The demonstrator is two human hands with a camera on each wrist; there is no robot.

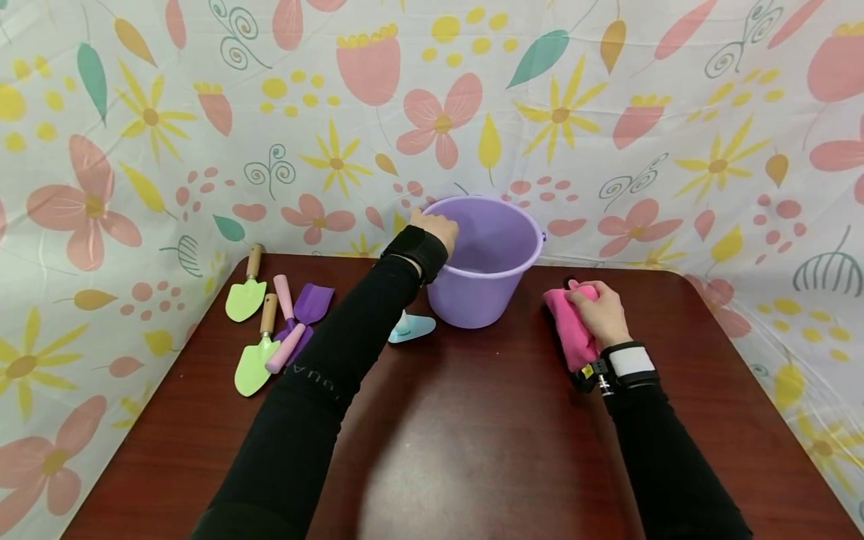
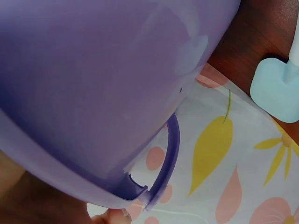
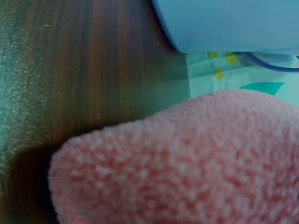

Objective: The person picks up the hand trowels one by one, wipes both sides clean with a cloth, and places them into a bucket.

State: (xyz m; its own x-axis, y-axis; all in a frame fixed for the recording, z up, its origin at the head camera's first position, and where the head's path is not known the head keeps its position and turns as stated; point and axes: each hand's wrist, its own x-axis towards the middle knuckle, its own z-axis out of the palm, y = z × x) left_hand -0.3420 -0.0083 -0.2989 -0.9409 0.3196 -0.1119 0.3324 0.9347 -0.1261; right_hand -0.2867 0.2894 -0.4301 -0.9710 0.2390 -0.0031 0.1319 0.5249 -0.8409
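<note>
A dark red-brown wooden table (image 1: 472, 420) with rounded corners fills the lower view, closed in on three sides by a white sheet printed with pink and yellow flowers (image 1: 607, 112). A purple bucket (image 1: 482, 259) stands at 12 o'clock near the far edge. The left hand (image 1: 435, 229) grips its rim at about 10 o'clock, fingers curled over the edge. At 3 o'clock from the bucket, the right hand (image 1: 597, 311) rests on a pink fleece cloth (image 1: 570, 326) lying on the table, fingers bent around it. A pale blue trowel (image 1: 410, 328) lies just beside the bucket's base. At 9 o'clock lie green trowels (image 1: 246, 296) and a purple shovel (image 1: 304, 311).
</note>
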